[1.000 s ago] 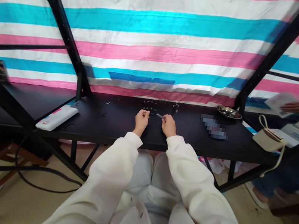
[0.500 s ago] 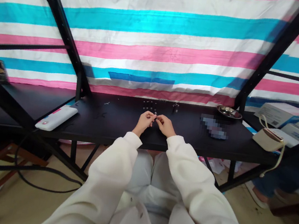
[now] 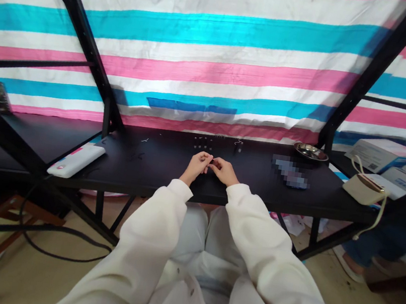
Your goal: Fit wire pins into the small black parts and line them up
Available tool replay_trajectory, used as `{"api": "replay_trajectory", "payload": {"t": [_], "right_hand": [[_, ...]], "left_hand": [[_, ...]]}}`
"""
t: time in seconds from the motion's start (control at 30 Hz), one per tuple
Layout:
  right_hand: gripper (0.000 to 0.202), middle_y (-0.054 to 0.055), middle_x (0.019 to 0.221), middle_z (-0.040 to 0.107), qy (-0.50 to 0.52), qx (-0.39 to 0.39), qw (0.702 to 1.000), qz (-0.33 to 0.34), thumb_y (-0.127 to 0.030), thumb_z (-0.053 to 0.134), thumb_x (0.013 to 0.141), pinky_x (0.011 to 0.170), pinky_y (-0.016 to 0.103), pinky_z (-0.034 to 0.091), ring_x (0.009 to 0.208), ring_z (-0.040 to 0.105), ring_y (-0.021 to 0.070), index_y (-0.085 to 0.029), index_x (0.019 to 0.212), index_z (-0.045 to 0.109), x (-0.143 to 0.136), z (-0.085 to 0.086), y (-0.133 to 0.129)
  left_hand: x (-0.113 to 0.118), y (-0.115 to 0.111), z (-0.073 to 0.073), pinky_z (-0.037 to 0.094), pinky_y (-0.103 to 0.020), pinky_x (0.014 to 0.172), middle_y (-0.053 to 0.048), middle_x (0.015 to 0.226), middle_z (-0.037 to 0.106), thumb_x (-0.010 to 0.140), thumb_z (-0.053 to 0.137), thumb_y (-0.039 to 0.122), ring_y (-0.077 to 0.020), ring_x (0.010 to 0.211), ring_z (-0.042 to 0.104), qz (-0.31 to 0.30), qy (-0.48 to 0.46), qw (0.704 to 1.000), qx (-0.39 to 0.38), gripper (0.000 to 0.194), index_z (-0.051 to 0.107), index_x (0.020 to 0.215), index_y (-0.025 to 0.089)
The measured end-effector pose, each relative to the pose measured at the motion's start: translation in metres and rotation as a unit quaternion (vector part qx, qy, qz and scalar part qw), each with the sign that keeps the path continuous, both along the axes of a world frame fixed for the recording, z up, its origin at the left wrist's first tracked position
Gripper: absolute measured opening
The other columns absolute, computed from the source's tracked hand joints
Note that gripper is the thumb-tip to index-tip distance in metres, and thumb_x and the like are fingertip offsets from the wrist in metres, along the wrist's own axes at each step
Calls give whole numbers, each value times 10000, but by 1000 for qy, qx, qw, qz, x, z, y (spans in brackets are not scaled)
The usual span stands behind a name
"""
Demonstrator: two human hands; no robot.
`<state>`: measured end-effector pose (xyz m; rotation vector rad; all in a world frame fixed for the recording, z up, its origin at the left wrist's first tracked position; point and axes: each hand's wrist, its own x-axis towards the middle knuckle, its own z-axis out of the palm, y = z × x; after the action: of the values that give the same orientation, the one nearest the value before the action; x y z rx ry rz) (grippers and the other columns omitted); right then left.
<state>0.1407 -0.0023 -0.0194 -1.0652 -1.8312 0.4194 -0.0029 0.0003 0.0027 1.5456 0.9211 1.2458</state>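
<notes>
Over the black table [image 3: 158,165], my left hand [image 3: 197,165] is closed, fingertips pinched around something too small to make out. My right hand [image 3: 224,170] is closed too, and its fingertips meet those of the left. Whatever lies between them is hidden by the fingers. Just beyond the hands, several small dark pieces [image 3: 204,147] stand in rows on the tabletop. A thin white strand [image 3: 238,141] and a small piece [image 3: 240,150] lie to their right.
A white device [image 3: 76,160] lies at the left edge. On the right are a metal dish [image 3: 310,152], a blurred-out object [image 3: 290,172], a beige bag [image 3: 364,189] and boxes [image 3: 381,154]. Black frame bars slant at both sides. Part of another person shows at far right.
Both hands stay nearly in place, with the fingertips shifted slightly. The small shiny bit seen between them earlier no longer shows. Another person's hand appears by the boxes at far right.
</notes>
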Motion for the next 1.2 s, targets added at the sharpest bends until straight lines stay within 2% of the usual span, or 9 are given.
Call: {"api": "replay_trajectory", "payload": {"t": [0.1,0.23,0.33,0.43,0.5,0.63,0.73,0.97,1.2], "right_hand": [[172,0,669,596,-3,-6,1000,-11,-334,553,764,595,243,413,572,497,115,-177,810,606,-1,-1,1],[179,15,668,606,31,-7,998,-45,-346,574,749,619,259,436,584,517,125,-169,757,602,-2,-2,4],[183,12,619,600,84,-54,992,-72,-343,591,736,602,265,455,560,535,128,-162,705,585,2,-2,13],[179,11,588,609,103,-151,978,-100,-327,609,725,525,259,456,472,524,117,-150,701,592,16,2,28],[152,23,611,632,84,-179,969,-145,-294,621,717,544,255,468,490,552,118,-143,718,616,31,8,40],[153,57,732,680,2,-173,948,-267,-292,650,701,717,272,481,725,639,164,-160,774,671,62,18,60],[175,82,825,695,-36,-180,931,-316,-300,636,720,778,291,469,857,640,198,-173,829,689,75,21,69],[203,101,914,690,-88,-171,926,-324,-309,625,741,796,298,462,917,629,211,-184,883,698,73,21,80],[228,114,961,683,-102,-195,917,-332,-313,622,749,808,314,460,948,623,229,-190,926,698,72,17,85]], "left_hand": [[0,-1,2,243,-172,344,36,566,513,763,558,508,-39,360,437,15,-9,1000,-7,351,517,794,161],[-3,3,-1,276,-180,370,47,544,488,821,485,437,-37,354,382,125,6,991,43,280,502,749,167],[-5,6,-4,304,-185,405,49,531,477,838,446,387,-56,391,400,182,36,980,65,242,508,744,173],[-5,7,-6,327,-188,451,47,521,478,834,440,352,-70,434,428,181,73,978,80,217,518,731,177],[-4,7,-7,330,-191,467,45,521,482,828,440,331,-76,451,438,172,93,977,85,202,522,723,179],[-4,7,-9,330,-196,488,42,519,490,821,441,318,-85,467,448,167,120,975,90,192,527,714,183],[-5,8,-10,331,-203,501,42,513,492,820,442,312,-90,471,451,164,137,972,94,190,526,704,187],[-4,6,-10,347,-216,535,36,512,503,810,463,295,-98,492,469,155,151,971,102,181,520,675,189],[-3,6,-11,355,-219,550,32,518,509,813,457,296,-100,505,477,154,164,969,101,191,528,673,187]]}}
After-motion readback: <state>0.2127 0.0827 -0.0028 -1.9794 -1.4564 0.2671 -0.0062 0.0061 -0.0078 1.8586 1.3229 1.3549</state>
